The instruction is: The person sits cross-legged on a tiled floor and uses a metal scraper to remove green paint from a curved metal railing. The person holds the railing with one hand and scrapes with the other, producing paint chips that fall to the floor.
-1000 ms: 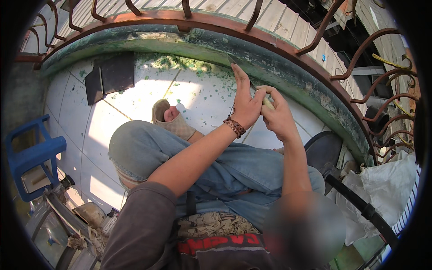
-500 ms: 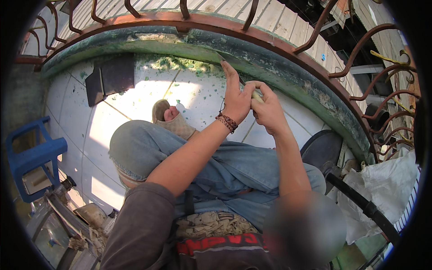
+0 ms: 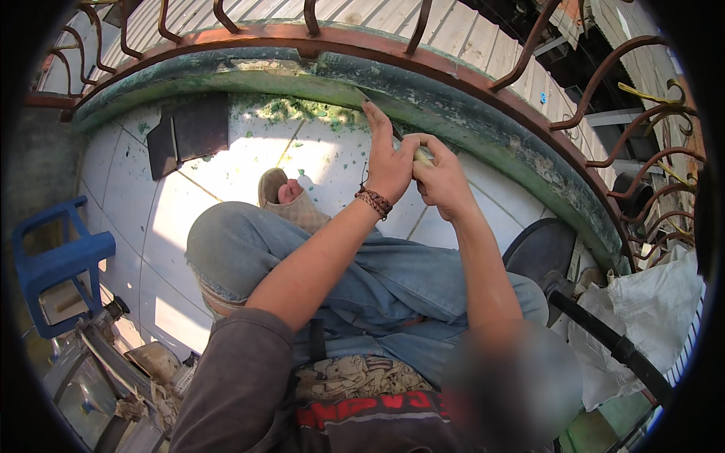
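A: What's the R hand (image 3: 442,183) got?
B: The pale-handled tool (image 3: 424,158). Fingers curl tight round the handle, fist just beside the other wrist.
A: And the L hand (image 3: 387,164)?
B: Flat-ish, fingers out straight along the blade, pressed to it but not wrapped round.
A: Tool's loc.?
B: Out front, R of centre, tilted up-L. Tip is nr the green curb (image 3: 521,155); can't tell if it's touching.
A: Floor?
B: White tiles (image 3: 340,160) w/ green flakes (image 3: 291,110) along the curb. Dark panel (image 3: 200,127) lies L of those, blue stool (image 3: 62,260) far L.
A: Above the curb?
B: Reddish-brown railing (image 3: 408,60), w/ curved bars.
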Action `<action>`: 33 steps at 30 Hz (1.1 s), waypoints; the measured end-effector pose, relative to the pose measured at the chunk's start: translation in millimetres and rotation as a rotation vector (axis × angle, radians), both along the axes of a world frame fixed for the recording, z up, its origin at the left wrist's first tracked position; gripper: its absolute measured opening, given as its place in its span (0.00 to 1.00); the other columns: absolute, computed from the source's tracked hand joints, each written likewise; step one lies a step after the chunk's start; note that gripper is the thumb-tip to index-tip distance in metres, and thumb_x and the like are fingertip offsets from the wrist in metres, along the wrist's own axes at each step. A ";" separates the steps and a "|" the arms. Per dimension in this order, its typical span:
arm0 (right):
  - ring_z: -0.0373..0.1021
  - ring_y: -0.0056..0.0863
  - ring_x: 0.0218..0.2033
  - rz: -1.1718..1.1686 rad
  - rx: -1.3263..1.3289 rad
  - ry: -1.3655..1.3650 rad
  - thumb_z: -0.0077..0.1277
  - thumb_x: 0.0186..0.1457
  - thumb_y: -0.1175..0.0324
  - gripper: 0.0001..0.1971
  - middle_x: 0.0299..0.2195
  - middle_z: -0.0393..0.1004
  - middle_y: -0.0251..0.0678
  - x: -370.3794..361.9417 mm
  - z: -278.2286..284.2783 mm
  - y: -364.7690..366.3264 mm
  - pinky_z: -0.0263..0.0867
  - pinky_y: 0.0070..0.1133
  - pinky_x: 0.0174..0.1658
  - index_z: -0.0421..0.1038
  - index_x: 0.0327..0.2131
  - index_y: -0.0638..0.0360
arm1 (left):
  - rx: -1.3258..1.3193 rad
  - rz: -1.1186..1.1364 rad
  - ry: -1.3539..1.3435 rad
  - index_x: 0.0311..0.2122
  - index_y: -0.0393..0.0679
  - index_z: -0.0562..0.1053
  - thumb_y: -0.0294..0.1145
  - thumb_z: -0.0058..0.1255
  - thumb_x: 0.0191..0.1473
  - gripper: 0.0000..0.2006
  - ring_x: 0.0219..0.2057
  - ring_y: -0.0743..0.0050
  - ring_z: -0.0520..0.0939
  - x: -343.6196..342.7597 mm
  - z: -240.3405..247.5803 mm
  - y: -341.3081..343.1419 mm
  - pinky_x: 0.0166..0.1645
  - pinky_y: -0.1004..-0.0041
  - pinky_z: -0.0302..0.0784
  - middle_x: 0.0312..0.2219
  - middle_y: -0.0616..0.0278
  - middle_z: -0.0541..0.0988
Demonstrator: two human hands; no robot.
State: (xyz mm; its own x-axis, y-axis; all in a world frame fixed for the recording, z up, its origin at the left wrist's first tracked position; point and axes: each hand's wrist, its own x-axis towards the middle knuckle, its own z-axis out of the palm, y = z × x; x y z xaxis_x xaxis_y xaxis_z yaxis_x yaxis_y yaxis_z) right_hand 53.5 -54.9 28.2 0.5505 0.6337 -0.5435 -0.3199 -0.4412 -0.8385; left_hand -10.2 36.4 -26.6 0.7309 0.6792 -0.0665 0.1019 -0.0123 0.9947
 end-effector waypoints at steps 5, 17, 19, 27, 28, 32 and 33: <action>0.50 0.07 0.13 -0.024 0.019 0.006 0.47 0.54 0.75 0.18 0.19 0.60 0.20 -0.4 -2.7 -11.3 0.42 0.13 0.14 0.66 0.50 0.53 | 0.079 -0.023 -0.008 0.65 0.28 0.30 0.35 0.44 0.56 0.44 0.69 0.52 0.31 -1.7 -1.0 -7.0 0.70 0.66 0.31 0.67 0.37 0.31; 0.50 0.07 0.13 -0.029 0.011 0.005 0.47 0.55 0.74 0.17 0.19 0.60 0.20 -8.7 -4.4 5.0 0.42 0.13 0.14 0.67 0.49 0.52 | 0.043 0.029 0.015 0.66 0.33 0.30 0.34 0.44 0.55 0.44 0.69 0.49 0.33 -5.2 -7.7 8.7 0.70 0.65 0.34 0.67 0.36 0.31; 0.53 0.09 0.15 -0.030 -0.007 0.021 0.47 0.53 0.74 0.17 0.21 0.64 0.23 -7.8 -1.6 2.6 0.46 0.14 0.16 0.68 0.48 0.53 | 0.065 0.008 0.026 0.66 0.33 0.30 0.34 0.44 0.55 0.44 0.69 0.49 0.33 -5.4 -5.3 4.7 0.70 0.65 0.34 0.67 0.37 0.30; 0.50 0.06 0.13 -0.003 0.047 -0.001 0.46 0.55 0.74 0.16 0.18 0.60 0.19 -7.2 -10.4 23.8 0.42 0.12 0.14 0.68 0.48 0.52 | -0.033 0.078 -0.019 0.66 0.31 0.32 0.32 0.45 0.55 0.44 0.69 0.49 0.35 -5.8 -9.7 22.2 0.70 0.66 0.35 0.67 0.36 0.34; 0.50 0.07 0.13 -0.010 0.045 0.006 0.46 0.55 0.74 0.16 0.19 0.60 0.19 -7.7 -8.1 19.8 0.42 0.13 0.14 0.67 0.48 0.52 | -0.013 0.075 -0.012 0.66 0.31 0.32 0.33 0.45 0.55 0.44 0.69 0.49 0.35 -6.8 -9.1 21.1 0.70 0.66 0.35 0.67 0.36 0.34; 0.55 0.11 0.15 -0.011 0.014 0.045 0.47 0.50 0.73 0.18 0.23 0.67 0.26 -4.0 2.3 7.7 0.49 0.15 0.17 0.69 0.47 0.56 | 0.097 0.040 0.024 0.66 0.30 0.32 0.32 0.45 0.55 0.44 0.69 0.51 0.35 -6.5 0.1 9.2 0.70 0.67 0.36 0.67 0.37 0.34; 0.58 0.13 0.17 -0.009 0.001 0.052 0.48 0.48 0.73 0.18 0.25 0.70 0.29 -1.6 4.1 8.4 0.53 0.16 0.19 0.70 0.46 0.57 | 0.082 0.038 0.037 0.66 0.29 0.32 0.32 0.45 0.55 0.44 0.70 0.54 0.35 -5.6 2.5 10.7 0.70 0.68 0.36 0.67 0.38 0.34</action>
State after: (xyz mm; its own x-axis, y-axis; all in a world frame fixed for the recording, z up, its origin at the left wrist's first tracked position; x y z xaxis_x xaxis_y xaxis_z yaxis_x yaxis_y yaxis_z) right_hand 51.9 -46.5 32.3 0.5277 0.6292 -0.5707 -0.3669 -0.4371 -0.8212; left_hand -15.8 47.2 -24.1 0.7024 0.7109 -0.0359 0.1407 -0.0893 0.9860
